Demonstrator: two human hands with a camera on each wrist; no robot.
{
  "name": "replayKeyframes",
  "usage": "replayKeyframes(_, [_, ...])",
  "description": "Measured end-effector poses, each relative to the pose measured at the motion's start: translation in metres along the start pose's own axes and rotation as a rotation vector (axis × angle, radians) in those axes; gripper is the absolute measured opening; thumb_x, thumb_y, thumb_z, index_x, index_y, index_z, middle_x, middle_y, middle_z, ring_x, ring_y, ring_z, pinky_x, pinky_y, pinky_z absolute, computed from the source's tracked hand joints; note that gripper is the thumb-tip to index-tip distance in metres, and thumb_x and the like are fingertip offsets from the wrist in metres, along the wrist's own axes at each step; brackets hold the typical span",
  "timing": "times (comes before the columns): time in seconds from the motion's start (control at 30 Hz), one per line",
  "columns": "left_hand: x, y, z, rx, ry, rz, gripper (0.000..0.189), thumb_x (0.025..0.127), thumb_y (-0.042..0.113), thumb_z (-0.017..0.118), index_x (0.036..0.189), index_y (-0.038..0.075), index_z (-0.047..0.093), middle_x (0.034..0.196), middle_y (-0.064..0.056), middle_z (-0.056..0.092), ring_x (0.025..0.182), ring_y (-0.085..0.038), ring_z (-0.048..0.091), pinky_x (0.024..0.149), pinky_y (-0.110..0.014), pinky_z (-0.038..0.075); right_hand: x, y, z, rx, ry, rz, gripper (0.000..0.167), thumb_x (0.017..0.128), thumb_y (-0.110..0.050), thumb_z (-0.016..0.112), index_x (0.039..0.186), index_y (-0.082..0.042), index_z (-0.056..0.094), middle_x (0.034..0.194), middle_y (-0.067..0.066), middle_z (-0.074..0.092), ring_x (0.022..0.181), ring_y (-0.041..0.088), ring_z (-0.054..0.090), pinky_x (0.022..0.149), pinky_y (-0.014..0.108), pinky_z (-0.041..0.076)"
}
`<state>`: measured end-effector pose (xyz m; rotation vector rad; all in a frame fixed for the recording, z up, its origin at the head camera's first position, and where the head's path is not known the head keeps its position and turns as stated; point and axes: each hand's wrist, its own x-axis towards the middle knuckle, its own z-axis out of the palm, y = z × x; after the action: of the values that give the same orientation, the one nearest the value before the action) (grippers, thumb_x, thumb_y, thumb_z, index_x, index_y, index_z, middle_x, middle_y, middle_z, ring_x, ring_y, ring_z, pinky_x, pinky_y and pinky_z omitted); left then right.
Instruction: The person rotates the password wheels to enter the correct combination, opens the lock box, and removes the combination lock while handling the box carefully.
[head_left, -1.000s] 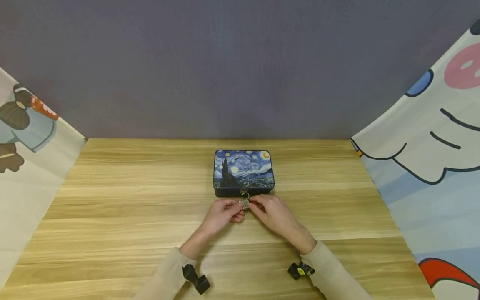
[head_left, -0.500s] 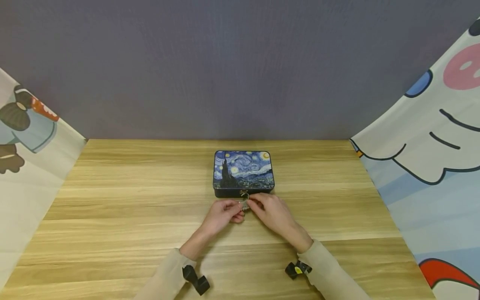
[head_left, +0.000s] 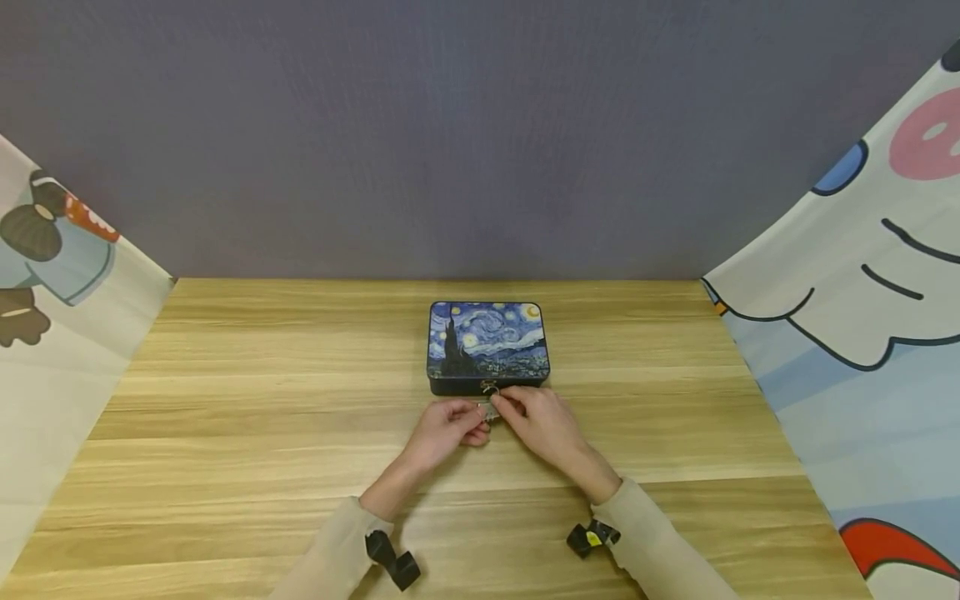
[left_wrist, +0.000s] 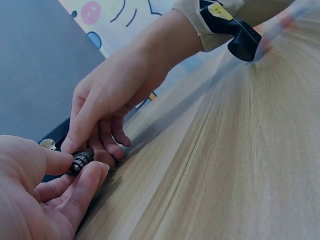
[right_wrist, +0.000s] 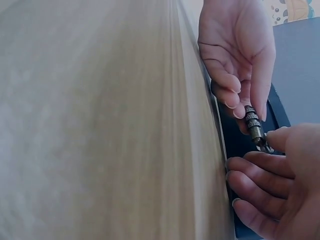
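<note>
A small combination padlock [right_wrist: 253,123] with number dials is at the front of a tin box [head_left: 487,340] whose lid bears a starry night painting. The shackle [head_left: 491,389] rises at the box's front clasp; whether it passes through the clasp I cannot tell. My left hand [head_left: 444,431] pinches the padlock's body between thumb and fingers. With thumb and forefinger, my right hand [head_left: 547,427] pinches the lock at its shackle end, its other fingers loosely bent below. The lid is down. Fingers partly cover the lock.
The box stands on a wood-grain table [head_left: 262,400] near its back edge. A grey wall [head_left: 450,133] rises behind. Cartoon-printed cloths hang at the left [head_left: 67,375] and right [head_left: 847,375]. A black camera [head_left: 393,562] is strapped to the left wrist.
My right hand has shifted slightly left, its thumb now further over the padlock's top near the shackle. The left hand and the box have stayed put.
</note>
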<state>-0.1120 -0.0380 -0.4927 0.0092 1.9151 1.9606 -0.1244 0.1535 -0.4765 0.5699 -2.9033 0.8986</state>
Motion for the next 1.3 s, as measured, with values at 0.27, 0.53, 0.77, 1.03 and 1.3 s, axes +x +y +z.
replayKeyframes(0.27, [-0.0001, -0.0005, 0.0000, 0.002, -0.002, 0.001, 0.027, 0.104, 0.007, 0.060, 0.111, -0.017, 0.066, 0.095, -0.025, 0.073, 0.075, -0.011, 0.073, 0.077, -0.029, 0.067, 0.0008, 0.0005, 0.0025, 0.039, 0.010, -0.012, 0.023, 0.104, -0.028, 0.064, 0.104, -0.011, 0.080, 0.081, -0.004, 0.075, 0.066, 0.006, 0.061, 0.061, 0.029, 0.055])
replayKeyframes(0.53, [0.0007, -0.0002, 0.0006, -0.015, -0.001, -0.007, 0.027, 0.104, 0.007, 0.059, 0.112, -0.018, 0.065, 0.094, -0.024, 0.073, 0.073, -0.009, 0.071, 0.074, -0.026, 0.066, 0.0023, 0.0016, 0.0045, 0.080, 0.028, 0.007, 0.023, 0.105, -0.025, 0.062, 0.088, -0.017, 0.075, 0.060, -0.012, 0.051, 0.050, 0.003, 0.038, 0.047, 0.020, 0.030])
replayKeyframes(0.77, [0.0010, -0.0011, 0.0003, -0.019, -0.003, -0.009, 0.027, 0.104, 0.007, 0.059, 0.112, -0.018, 0.066, 0.093, -0.023, 0.073, 0.073, -0.008, 0.071, 0.073, -0.024, 0.066, 0.0022, 0.0017, 0.0058, 0.108, 0.035, 0.008, 0.030, 0.106, -0.024, 0.061, 0.077, -0.016, 0.068, 0.057, -0.012, 0.045, 0.048, 0.001, 0.033, 0.046, 0.019, 0.025])
replayKeyframes(1.03, [0.0016, -0.0014, 0.0006, -0.022, 0.004, -0.009, 0.026, 0.104, 0.007, 0.060, 0.110, -0.018, 0.066, 0.093, -0.024, 0.073, 0.072, -0.009, 0.071, 0.072, -0.024, 0.066, 0.0028, 0.0013, 0.0075, 0.143, 0.055, 0.019, 0.031, 0.106, -0.022, 0.061, 0.076, -0.014, 0.069, 0.055, -0.013, 0.044, 0.046, 0.000, 0.031, 0.045, 0.019, 0.023])
replayKeyframes(1.3, [0.0019, -0.0012, 0.0006, -0.036, 0.000, -0.014, 0.025, 0.104, 0.006, 0.059, 0.111, -0.018, 0.065, 0.093, -0.023, 0.073, 0.072, -0.008, 0.071, 0.072, -0.023, 0.065, 0.0024, 0.0017, 0.0090, 0.169, 0.072, 0.039, 0.029, 0.105, -0.020, 0.062, 0.077, -0.015, 0.070, 0.054, -0.013, 0.044, 0.046, 0.000, 0.032, 0.045, 0.018, 0.024])
